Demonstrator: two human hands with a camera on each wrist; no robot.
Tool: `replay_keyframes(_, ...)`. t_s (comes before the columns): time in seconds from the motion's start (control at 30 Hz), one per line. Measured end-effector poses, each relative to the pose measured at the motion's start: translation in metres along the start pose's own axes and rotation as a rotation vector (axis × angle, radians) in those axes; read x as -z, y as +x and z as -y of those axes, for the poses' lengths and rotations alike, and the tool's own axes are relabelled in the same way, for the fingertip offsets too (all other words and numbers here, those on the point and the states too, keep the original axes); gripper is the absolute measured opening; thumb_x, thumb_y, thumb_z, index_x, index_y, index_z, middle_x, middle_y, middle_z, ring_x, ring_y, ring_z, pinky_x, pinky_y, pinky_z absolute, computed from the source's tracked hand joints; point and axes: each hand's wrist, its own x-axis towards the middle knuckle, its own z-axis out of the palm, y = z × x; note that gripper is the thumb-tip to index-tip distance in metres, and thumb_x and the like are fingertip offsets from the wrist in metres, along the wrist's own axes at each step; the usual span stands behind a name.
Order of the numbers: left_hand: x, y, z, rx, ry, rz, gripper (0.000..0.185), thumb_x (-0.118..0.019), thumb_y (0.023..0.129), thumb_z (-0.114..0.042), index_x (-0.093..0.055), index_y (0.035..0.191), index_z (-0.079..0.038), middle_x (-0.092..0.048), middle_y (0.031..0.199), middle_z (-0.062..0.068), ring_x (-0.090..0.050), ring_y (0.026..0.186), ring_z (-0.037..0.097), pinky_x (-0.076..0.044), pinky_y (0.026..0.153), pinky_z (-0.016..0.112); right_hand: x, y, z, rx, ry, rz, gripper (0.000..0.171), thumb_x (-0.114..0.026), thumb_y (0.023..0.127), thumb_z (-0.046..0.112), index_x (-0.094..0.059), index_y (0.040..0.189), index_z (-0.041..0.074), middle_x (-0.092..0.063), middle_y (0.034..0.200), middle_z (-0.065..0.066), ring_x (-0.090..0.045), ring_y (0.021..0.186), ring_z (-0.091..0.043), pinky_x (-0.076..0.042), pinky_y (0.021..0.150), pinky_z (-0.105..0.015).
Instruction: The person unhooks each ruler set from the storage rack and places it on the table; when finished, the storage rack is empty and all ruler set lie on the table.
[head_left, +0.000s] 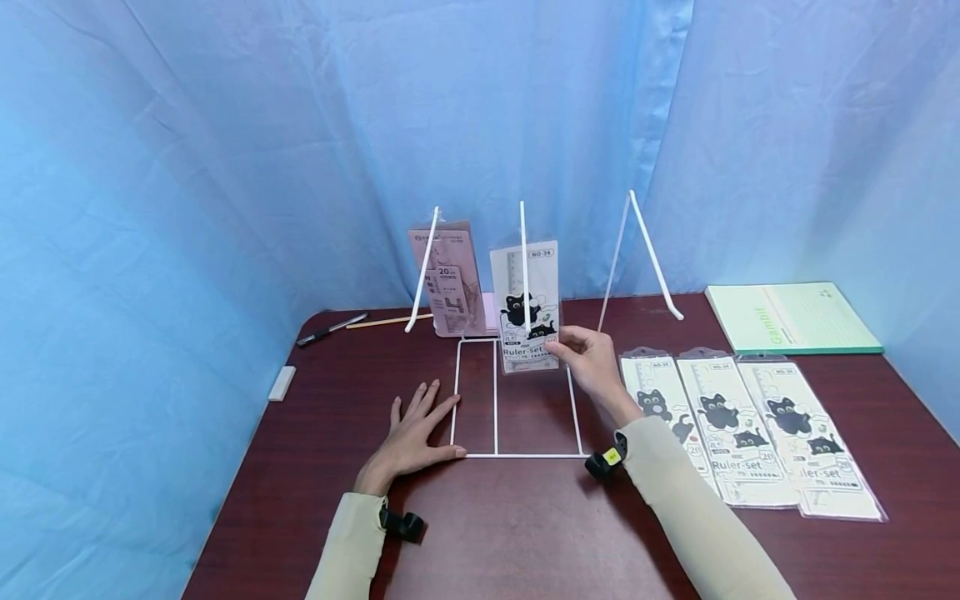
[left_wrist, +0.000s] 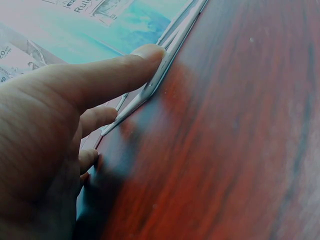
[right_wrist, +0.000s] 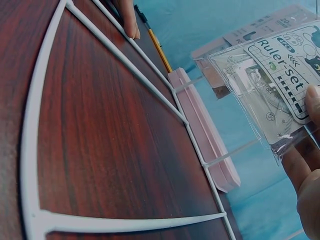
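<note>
While the right hand pinches an upright ruler set in the white wire rack, the left hand lies flat at nine o'clock; three packs lie at three o'clock on the dark table, with blue curtains behind.

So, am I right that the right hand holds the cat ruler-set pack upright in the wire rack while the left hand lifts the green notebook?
Not quite: the left hand lies flat on the table, thumb against the wire rack, as the head view shows. The green notebook lies untouched. The right hand does hold the ruler-set pack.
</note>
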Motion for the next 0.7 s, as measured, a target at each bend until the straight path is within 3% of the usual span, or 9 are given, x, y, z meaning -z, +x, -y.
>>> replay_keyframes(0.2,-0.001,0.0,0.001,0.017,0.012,0.014,0.09,-0.074,0.082,-0.057,-0.035,0.157,-0.027,-0.013,0.17,0.012,-0.003,0.159,0.034,0.004,0.12,0.071,-0.001,0.002,-0.019,0.013,0.005,-0.01,0.016,-0.076,0.087,0.006,-0.075,0.096,-0.008,-0.072,0.083,-0.029,-0.058,0.059,-0.009,-0.045,0.055,-0.015)
replay_keyframes(0.4,-0.001,0.0,0.0,0.011,0.002,0.006,0.091,-0.075,0.081,-0.057,-0.035,0.157,-0.027,-0.013,0.17,0.012,-0.004,0.159,0.035,0.004,0.119,0.072,0.001,-0.001,-0.02,0.052,-0.001,-0.012,0.017,-0.078,0.086,0.011,-0.077,0.094,-0.004,-0.073,0.081,-0.026,-0.055,0.059,0.0,-0.045,0.055,-0.017)
replay_keyframes(0.7,-0.002,0.001,0.0,0.012,-0.001,0.004,0.091,-0.075,0.081,-0.057,-0.036,0.157,-0.027,-0.013,0.17,0.013,-0.004,0.159,0.035,0.004,0.12,0.072,0.002,-0.008,-0.02,0.065,0.003,-0.029,0.017,-0.078,0.084,0.005,-0.076,0.096,-0.006,-0.074,0.086,-0.028,-0.058,0.063,0.007,-0.047,0.06,-0.013)
